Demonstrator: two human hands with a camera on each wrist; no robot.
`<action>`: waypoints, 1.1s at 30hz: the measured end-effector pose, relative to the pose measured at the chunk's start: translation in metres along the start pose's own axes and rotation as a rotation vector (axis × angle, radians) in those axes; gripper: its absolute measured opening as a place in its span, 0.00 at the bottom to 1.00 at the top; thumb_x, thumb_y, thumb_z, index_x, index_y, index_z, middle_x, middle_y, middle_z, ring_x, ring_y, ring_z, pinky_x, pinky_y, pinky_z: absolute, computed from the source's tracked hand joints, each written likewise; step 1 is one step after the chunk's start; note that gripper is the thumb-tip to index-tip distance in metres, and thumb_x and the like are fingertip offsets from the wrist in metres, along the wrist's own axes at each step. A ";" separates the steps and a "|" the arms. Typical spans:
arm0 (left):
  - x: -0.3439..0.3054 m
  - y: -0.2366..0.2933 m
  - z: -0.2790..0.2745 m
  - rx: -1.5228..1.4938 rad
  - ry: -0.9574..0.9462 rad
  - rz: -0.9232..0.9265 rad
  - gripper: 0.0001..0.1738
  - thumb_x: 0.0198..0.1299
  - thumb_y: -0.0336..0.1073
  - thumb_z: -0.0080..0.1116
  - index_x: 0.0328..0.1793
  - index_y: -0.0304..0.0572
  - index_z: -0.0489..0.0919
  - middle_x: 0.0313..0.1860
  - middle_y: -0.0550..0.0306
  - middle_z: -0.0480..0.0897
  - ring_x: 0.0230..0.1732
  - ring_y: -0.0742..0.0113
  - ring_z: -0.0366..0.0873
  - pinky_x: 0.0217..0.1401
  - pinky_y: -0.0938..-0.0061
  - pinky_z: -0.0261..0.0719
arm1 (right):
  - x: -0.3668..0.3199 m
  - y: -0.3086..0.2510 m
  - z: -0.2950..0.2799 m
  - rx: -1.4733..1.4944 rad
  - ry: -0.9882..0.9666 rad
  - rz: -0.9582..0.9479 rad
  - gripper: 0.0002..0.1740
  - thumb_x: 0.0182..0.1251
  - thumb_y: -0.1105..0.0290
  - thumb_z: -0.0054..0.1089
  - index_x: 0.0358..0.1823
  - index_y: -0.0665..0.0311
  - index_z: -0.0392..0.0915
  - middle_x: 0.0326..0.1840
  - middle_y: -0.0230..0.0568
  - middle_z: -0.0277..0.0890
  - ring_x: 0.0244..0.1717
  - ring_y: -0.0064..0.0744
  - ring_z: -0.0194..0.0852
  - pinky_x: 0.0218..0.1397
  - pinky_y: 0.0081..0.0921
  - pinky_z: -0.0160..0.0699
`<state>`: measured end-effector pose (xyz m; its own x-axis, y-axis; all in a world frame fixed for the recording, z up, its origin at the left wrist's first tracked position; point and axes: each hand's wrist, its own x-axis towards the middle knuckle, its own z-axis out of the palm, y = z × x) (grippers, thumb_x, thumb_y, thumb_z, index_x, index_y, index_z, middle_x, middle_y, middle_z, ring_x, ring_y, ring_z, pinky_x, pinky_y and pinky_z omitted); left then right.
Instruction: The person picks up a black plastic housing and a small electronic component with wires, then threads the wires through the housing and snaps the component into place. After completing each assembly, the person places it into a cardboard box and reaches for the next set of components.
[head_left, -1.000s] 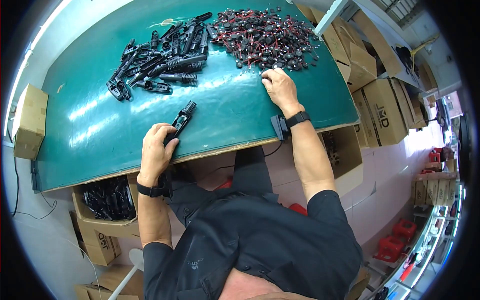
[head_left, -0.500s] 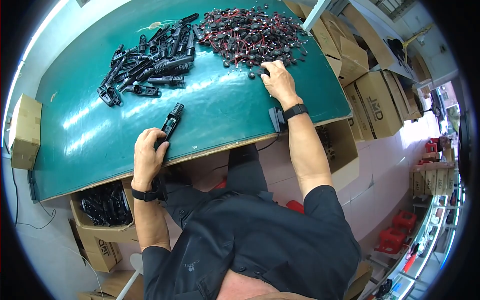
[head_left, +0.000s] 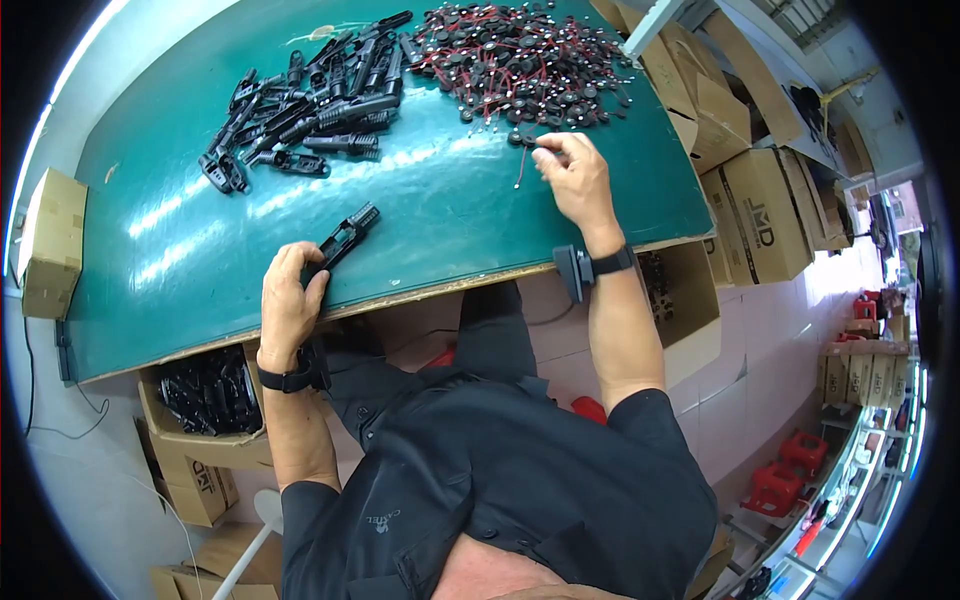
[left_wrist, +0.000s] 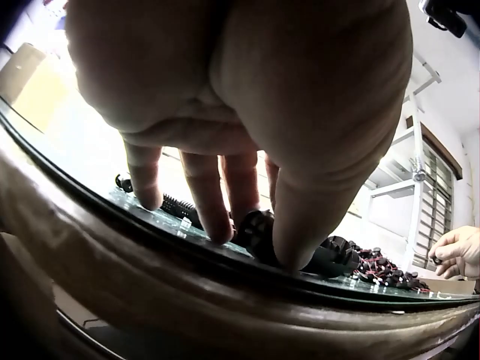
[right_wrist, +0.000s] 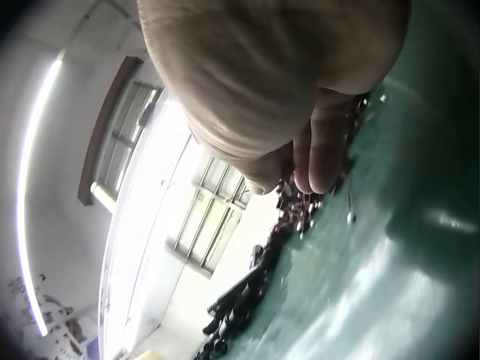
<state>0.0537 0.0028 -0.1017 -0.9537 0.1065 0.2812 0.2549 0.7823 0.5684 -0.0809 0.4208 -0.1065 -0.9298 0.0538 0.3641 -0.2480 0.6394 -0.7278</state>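
My left hand (head_left: 290, 300) holds the near end of a black plastic housing (head_left: 348, 236) between thumb and fingers, low over the front of the green table. The housing has an open slot along its middle and a ribbed far end pointing away to the right. My right hand (head_left: 578, 185) is at the near edge of a pile of small black discs with red wires (head_left: 530, 65). In the left wrist view, a small black disc (left_wrist: 436, 260) shows pinched between its thumb and finger. Beside those fingertips, a loose disc (head_left: 515, 138) lies on the table near a red wire.
A heap of black housings (head_left: 320, 105) lies at the back left of the table (head_left: 440, 220). A carton (head_left: 52, 245) stands on the left edge. Below the front edge are an open box of black parts (head_left: 205, 395) and another open box (head_left: 685, 300) at the right.
My right hand has drawn back from the pile's edge toward me, and a red wire now shows by its fingertips. The left hand keeps its hold; the housing has turned slightly to the right.
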 end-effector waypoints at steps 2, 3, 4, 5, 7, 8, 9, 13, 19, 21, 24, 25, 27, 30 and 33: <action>0.001 0.002 0.000 -0.008 0.060 0.033 0.17 0.56 0.23 0.73 0.52 0.35 0.82 0.54 0.42 0.85 0.57 0.40 0.83 0.63 0.56 0.81 | -0.020 -0.024 0.011 0.097 -0.090 -0.087 0.12 0.70 0.72 0.74 0.52 0.64 0.89 0.48 0.38 0.85 0.43 0.30 0.89 0.45 0.27 0.88; 0.001 0.004 0.000 -0.009 0.089 0.048 0.18 0.56 0.23 0.73 0.53 0.36 0.82 0.55 0.42 0.85 0.58 0.39 0.83 0.63 0.55 0.81 | -0.030 -0.032 0.020 0.150 -0.136 -0.130 0.12 0.69 0.73 0.75 0.52 0.65 0.89 0.48 0.37 0.84 0.41 0.26 0.88 0.44 0.25 0.87; 0.000 0.006 0.001 0.004 0.088 0.029 0.18 0.56 0.23 0.73 0.53 0.36 0.82 0.55 0.42 0.85 0.58 0.39 0.83 0.63 0.55 0.81 | -0.038 -0.037 0.029 0.165 -0.153 -0.129 0.12 0.69 0.73 0.75 0.52 0.65 0.89 0.48 0.37 0.84 0.41 0.26 0.88 0.44 0.25 0.87; 0.000 0.008 0.004 0.001 0.108 0.008 0.19 0.57 0.25 0.74 0.55 0.36 0.83 0.56 0.41 0.85 0.58 0.39 0.83 0.63 0.55 0.81 | -0.044 -0.041 0.038 0.179 -0.183 -0.142 0.12 0.69 0.74 0.75 0.52 0.65 0.89 0.48 0.37 0.84 0.40 0.26 0.87 0.44 0.25 0.87; 0.001 0.012 0.010 -0.006 0.149 -0.032 0.22 0.58 0.28 0.75 0.59 0.37 0.84 0.57 0.41 0.85 0.59 0.39 0.83 0.63 0.54 0.81 | -0.053 -0.049 0.052 0.206 -0.237 -0.168 0.12 0.69 0.75 0.75 0.52 0.66 0.89 0.47 0.36 0.84 0.38 0.26 0.86 0.43 0.24 0.87; 0.002 0.013 0.012 0.007 0.152 -0.045 0.22 0.58 0.28 0.75 0.59 0.37 0.84 0.57 0.41 0.85 0.59 0.39 0.83 0.63 0.54 0.81 | -0.056 -0.051 0.058 0.220 -0.249 -0.171 0.12 0.69 0.75 0.75 0.52 0.66 0.89 0.47 0.36 0.84 0.38 0.26 0.86 0.43 0.24 0.87; 0.005 0.013 0.014 0.037 0.157 -0.039 0.22 0.59 0.29 0.75 0.60 0.38 0.84 0.56 0.42 0.85 0.59 0.40 0.83 0.63 0.54 0.81 | -0.059 -0.052 0.064 0.224 -0.238 -0.161 0.12 0.68 0.76 0.75 0.52 0.65 0.89 0.47 0.36 0.84 0.37 0.26 0.85 0.42 0.24 0.86; 0.006 0.008 0.020 0.135 0.149 -0.021 0.23 0.60 0.33 0.76 0.62 0.40 0.85 0.55 0.44 0.85 0.58 0.42 0.83 0.60 0.55 0.81 | -0.062 -0.057 0.076 0.223 -0.215 -0.174 0.12 0.68 0.77 0.74 0.51 0.65 0.89 0.47 0.36 0.84 0.35 0.25 0.83 0.39 0.24 0.85; 0.001 0.011 0.026 0.139 0.110 -0.031 0.23 0.60 0.33 0.77 0.62 0.41 0.86 0.51 0.48 0.85 0.54 0.45 0.83 0.57 0.55 0.79 | -0.065 -0.061 0.086 0.175 -0.130 -0.316 0.12 0.66 0.78 0.75 0.50 0.64 0.90 0.46 0.37 0.83 0.33 0.26 0.81 0.35 0.26 0.82; -0.002 0.014 0.029 0.120 0.113 -0.036 0.23 0.60 0.33 0.77 0.62 0.41 0.86 0.51 0.48 0.85 0.54 0.45 0.83 0.57 0.55 0.79 | -0.067 -0.063 0.089 0.179 -0.120 -0.321 0.12 0.66 0.78 0.75 0.50 0.64 0.90 0.46 0.37 0.83 0.33 0.27 0.81 0.36 0.26 0.81; -0.004 0.017 0.032 0.080 0.125 -0.044 0.23 0.59 0.33 0.77 0.62 0.40 0.86 0.50 0.48 0.85 0.53 0.44 0.82 0.58 0.55 0.79 | -0.067 -0.066 0.091 0.186 -0.095 -0.337 0.12 0.66 0.78 0.75 0.50 0.64 0.90 0.46 0.38 0.83 0.34 0.30 0.81 0.36 0.28 0.81; -0.005 0.018 0.033 0.083 0.135 -0.039 0.23 0.59 0.32 0.77 0.62 0.41 0.86 0.50 0.48 0.85 0.53 0.44 0.83 0.58 0.55 0.80 | -0.067 -0.066 0.091 0.193 -0.089 -0.346 0.12 0.65 0.78 0.75 0.50 0.64 0.90 0.46 0.39 0.83 0.35 0.32 0.81 0.37 0.29 0.81; -0.005 0.018 0.034 0.090 0.158 -0.030 0.23 0.59 0.32 0.77 0.61 0.41 0.87 0.49 0.48 0.85 0.53 0.45 0.83 0.58 0.55 0.80 | -0.067 -0.066 0.091 0.207 -0.078 -0.365 0.12 0.65 0.78 0.75 0.50 0.64 0.90 0.46 0.40 0.83 0.36 0.34 0.82 0.38 0.30 0.81; -0.005 0.018 0.035 0.090 0.154 -0.029 0.23 0.59 0.32 0.77 0.61 0.42 0.87 0.49 0.48 0.85 0.53 0.45 0.83 0.58 0.55 0.80 | -0.067 -0.067 0.091 0.220 -0.081 -0.357 0.13 0.65 0.78 0.75 0.50 0.64 0.90 0.46 0.41 0.83 0.38 0.37 0.82 0.40 0.32 0.82; -0.005 0.020 0.035 0.089 0.148 -0.028 0.22 0.60 0.32 0.77 0.61 0.40 0.87 0.49 0.47 0.86 0.53 0.45 0.83 0.58 0.56 0.80 | -0.067 -0.069 0.091 0.226 -0.083 -0.364 0.13 0.65 0.78 0.75 0.50 0.64 0.89 0.47 0.41 0.83 0.39 0.38 0.83 0.41 0.32 0.82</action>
<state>0.0576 0.0396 -0.1182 -0.9248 -0.0026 0.3805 0.2069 0.8358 0.5086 -0.0263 0.3037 -0.1336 -0.7872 -0.2119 0.5791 -0.6083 0.4208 -0.6730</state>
